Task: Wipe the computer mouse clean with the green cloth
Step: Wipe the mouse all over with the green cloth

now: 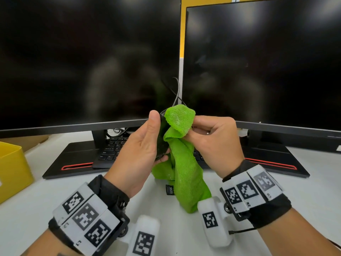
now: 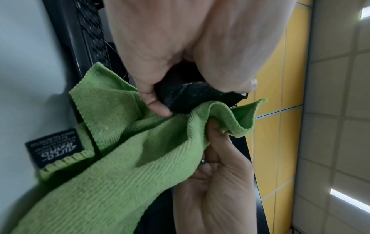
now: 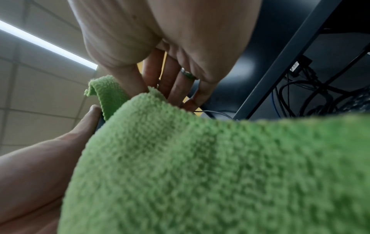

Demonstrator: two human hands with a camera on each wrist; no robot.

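Observation:
My left hand (image 1: 145,143) holds the black computer mouse (image 1: 162,139) upright above the desk, thumb along its top and fingers under its lower end. The mouse (image 2: 180,95) shows scuffed and glossy in the left wrist view, its cable (image 1: 176,93) rising toward the monitors. My right hand (image 1: 212,137) pinches the green cloth (image 1: 181,154) and presses a fold of it against the mouse's right side. The rest of the cloth (image 2: 112,166) hangs down to the desk, its black label (image 2: 55,148) showing. In the right wrist view the cloth (image 3: 210,166) fills the lower frame and hides the mouse.
Two dark monitors (image 1: 88,60) (image 1: 263,63) stand close behind my hands on black bases with red trim. A black keyboard (image 1: 112,150) lies under the left monitor. A yellow box (image 1: 13,167) sits at the desk's left edge. The white desk (image 1: 313,182) extends right.

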